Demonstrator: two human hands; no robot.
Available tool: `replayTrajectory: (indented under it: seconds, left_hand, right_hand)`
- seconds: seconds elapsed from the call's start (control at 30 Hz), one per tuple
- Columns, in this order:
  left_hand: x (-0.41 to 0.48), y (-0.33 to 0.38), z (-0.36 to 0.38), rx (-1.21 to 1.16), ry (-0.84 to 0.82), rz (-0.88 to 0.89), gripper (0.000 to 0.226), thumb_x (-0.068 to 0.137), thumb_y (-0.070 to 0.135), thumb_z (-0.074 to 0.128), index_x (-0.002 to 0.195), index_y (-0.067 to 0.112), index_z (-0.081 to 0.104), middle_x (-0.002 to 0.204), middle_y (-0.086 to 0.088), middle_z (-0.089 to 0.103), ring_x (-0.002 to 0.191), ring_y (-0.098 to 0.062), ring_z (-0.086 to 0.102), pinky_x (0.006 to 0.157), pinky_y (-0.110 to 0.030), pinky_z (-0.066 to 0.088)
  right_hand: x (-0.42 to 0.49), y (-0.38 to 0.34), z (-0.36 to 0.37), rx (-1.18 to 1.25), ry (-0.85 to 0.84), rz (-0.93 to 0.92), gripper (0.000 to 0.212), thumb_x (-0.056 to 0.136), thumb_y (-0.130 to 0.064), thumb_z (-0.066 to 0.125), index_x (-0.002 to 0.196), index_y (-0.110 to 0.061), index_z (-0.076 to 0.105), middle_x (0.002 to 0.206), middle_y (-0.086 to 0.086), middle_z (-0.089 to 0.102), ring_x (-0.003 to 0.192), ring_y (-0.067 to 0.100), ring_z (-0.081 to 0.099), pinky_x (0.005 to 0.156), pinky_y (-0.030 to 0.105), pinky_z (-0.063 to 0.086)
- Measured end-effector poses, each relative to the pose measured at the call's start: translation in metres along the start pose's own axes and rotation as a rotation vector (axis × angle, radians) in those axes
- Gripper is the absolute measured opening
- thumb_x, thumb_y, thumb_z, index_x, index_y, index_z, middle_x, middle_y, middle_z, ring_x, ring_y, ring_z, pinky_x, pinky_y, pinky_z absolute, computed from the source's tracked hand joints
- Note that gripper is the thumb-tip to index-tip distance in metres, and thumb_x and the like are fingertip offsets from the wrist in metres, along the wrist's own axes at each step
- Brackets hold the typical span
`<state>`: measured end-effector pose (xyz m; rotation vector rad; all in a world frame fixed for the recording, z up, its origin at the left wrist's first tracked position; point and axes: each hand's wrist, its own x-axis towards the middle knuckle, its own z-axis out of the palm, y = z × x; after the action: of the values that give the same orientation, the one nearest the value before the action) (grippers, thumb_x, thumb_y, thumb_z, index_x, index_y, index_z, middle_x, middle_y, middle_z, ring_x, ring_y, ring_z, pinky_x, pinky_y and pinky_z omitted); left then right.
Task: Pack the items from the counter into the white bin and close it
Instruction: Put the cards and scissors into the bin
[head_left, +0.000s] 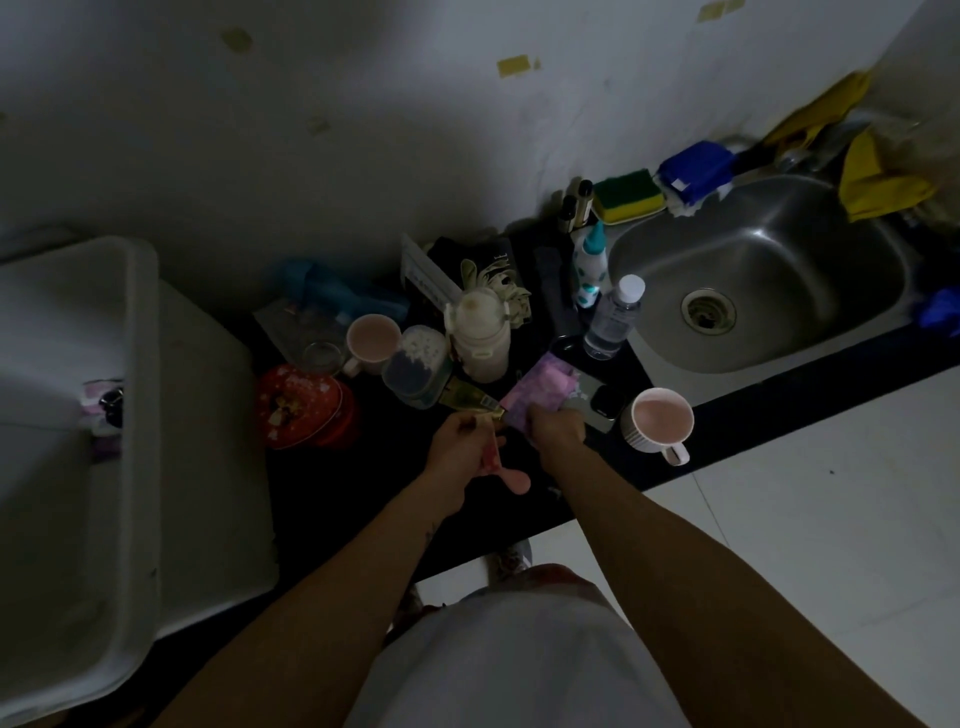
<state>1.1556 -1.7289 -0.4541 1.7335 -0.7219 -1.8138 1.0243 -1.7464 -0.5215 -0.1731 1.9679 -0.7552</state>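
White bin (78, 467) open at left edge, mug (660, 421) by counter's (322, 499) front edge. Left hand (462, 452) grips pink spoon (511, 480), bowl pointing lower right; right hand (558, 431) grips purple packet (535, 389).

mugs (373, 340) (662, 423) 2 | white bin (140, 364) 1 | sink (769, 244) 1 | sponge (626, 196) 1 | red tin (301, 405) 1 | hands (467, 441) (558, 431) 2

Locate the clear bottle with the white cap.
Head view, right of centre: the clear bottle sits on the dark counter beside the sink, just in front of the teal-spotted bottle.
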Motion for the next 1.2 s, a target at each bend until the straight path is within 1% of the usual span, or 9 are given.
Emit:
replayTrajectory:
  seconds: [0.07,0.27,0.4,0.53,0.7,0.83,1.0,1.07,1.2]
  left_hand:
    - [0.001,0.000,-0.002,-0.007,0.005,0.006,0.008,0.098,0.017,0.056,0.103,0.012,0.059,0.103,-0.005,0.069,0.092,-0.019,0.068,0.068,-0.033,0.056]
    - [0.005,0.001,-0.010,-0.038,0.036,0.017,0.005,0.099,0.015,0.054,0.097,0.015,0.059,0.101,-0.007,0.070,0.091,-0.023,0.068,0.082,-0.042,0.054]
    - [0.007,0.001,-0.013,-0.059,0.064,0.026,0.008,0.099,0.014,0.053,0.103,0.010,0.059,0.095,-0.006,0.071,0.085,-0.021,0.068,0.075,-0.037,0.056]
    - [0.007,0.000,-0.014,-0.085,0.101,0.002,0.005,0.099,0.013,0.053,0.100,0.014,0.057,0.090,-0.005,0.071,0.080,-0.019,0.069,0.068,-0.034,0.055]
    - [0.004,0.002,-0.017,-0.035,0.107,0.016,0.017,0.096,0.017,0.055,0.111,0.008,0.059,0.092,-0.012,0.069,0.080,-0.028,0.065,0.074,-0.044,0.055]
    - [-0.001,0.001,-0.019,-0.060,0.105,0.036,0.020,0.093,0.016,0.057,0.113,0.011,0.059,0.098,-0.013,0.067,0.082,-0.027,0.064,0.064,-0.035,0.052]
    - [-0.005,-0.001,-0.026,-0.119,0.109,0.064,0.017,0.091,0.014,0.062,0.108,0.011,0.059,0.097,-0.010,0.069,0.081,-0.023,0.066,0.067,-0.034,0.054]
    - [-0.005,-0.002,-0.029,-0.137,0.109,0.080,0.015,0.092,0.009,0.062,0.106,0.010,0.058,0.100,-0.011,0.069,0.083,-0.023,0.067,0.069,-0.035,0.056]
    - [-0.006,-0.004,-0.039,-0.117,0.174,0.105,0.017,0.087,-0.001,0.064,0.095,0.014,0.058,0.096,-0.010,0.067,0.081,-0.022,0.064,0.069,-0.034,0.054]
  right_hand:
    - [-0.001,-0.001,-0.002,-0.029,0.006,-0.043,0.047,0.086,-0.028,0.064,0.119,0.005,0.061,0.113,0.023,0.065,0.101,0.035,0.064,0.085,0.041,0.056]
    - [-0.017,-0.002,-0.010,0.083,-0.105,-0.185,0.033,0.095,-0.022,0.059,0.116,0.003,0.060,0.097,0.013,0.064,0.072,0.014,0.059,0.041,0.012,0.042]
    - [-0.028,0.010,-0.024,0.087,-0.184,-0.317,0.031,0.095,-0.020,0.059,0.111,0.006,0.058,0.106,0.024,0.067,0.090,0.029,0.066,0.067,0.028,0.053]
    - [-0.042,0.020,-0.035,0.108,-0.343,-0.397,0.034,0.096,-0.023,0.057,0.124,-0.004,0.056,0.113,0.013,0.067,0.102,0.025,0.066,0.081,0.033,0.056]
    - [-0.054,0.020,-0.035,0.065,-0.482,-0.457,0.024,0.098,-0.029,0.057,0.117,-0.016,0.058,0.111,0.008,0.068,0.098,0.022,0.068,0.084,0.038,0.058]
    - [-0.062,0.017,-0.030,-0.055,-0.537,-0.540,0.021,0.100,-0.029,0.052,0.114,-0.014,0.057,0.102,0.003,0.068,0.082,0.003,0.067,0.066,0.016,0.052]
    - [-0.065,0.021,-0.020,-0.136,-0.557,-0.565,0.022,0.102,-0.027,0.048,0.117,-0.011,0.051,0.098,-0.005,0.064,0.074,-0.013,0.063,0.059,0.007,0.047]
    - [-0.065,0.022,-0.015,-0.161,-0.569,-0.575,0.020,0.102,-0.028,0.047,0.116,-0.014,0.049,0.102,-0.004,0.063,0.080,-0.011,0.064,0.063,0.008,0.048]
    - [-0.068,0.020,-0.002,-0.158,-0.642,-0.584,0.030,0.100,-0.029,0.051,0.126,-0.014,0.050,0.118,0.003,0.065,0.104,0.012,0.066,0.085,0.027,0.055]
